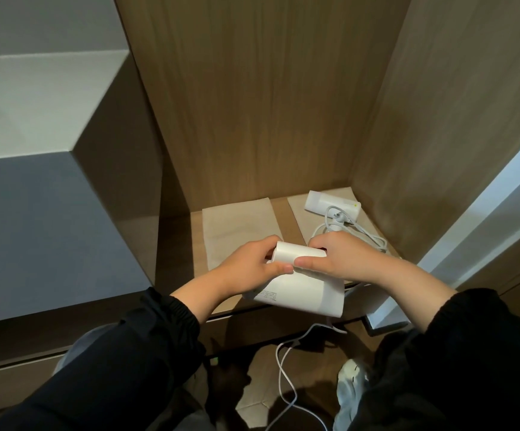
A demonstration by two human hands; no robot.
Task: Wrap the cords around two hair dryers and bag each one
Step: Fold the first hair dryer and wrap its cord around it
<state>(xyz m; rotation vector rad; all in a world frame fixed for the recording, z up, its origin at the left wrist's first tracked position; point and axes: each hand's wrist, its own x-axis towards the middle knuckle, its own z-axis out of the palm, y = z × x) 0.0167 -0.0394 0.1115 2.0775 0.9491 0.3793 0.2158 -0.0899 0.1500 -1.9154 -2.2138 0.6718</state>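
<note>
Both the left hand (252, 265) and the right hand (342, 259) have their fingers curled round the near hair dryer (302, 293), held at the shelf (283, 222) front edge. Its cord (283, 368) hangs slack below. Recommend gathering it first, then winding it snugly in even turns.

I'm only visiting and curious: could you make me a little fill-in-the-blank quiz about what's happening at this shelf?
1. The left hand and right hand together hold a hair dryer coloured ____.
2. Its cord hangs off the shelf toward the ____.
3. The second hair dryer lies at the shelf's back ____ corner.
4. The number of flat paper bags on the shelf is ____.

Missing words: white; floor; right; two.
</note>
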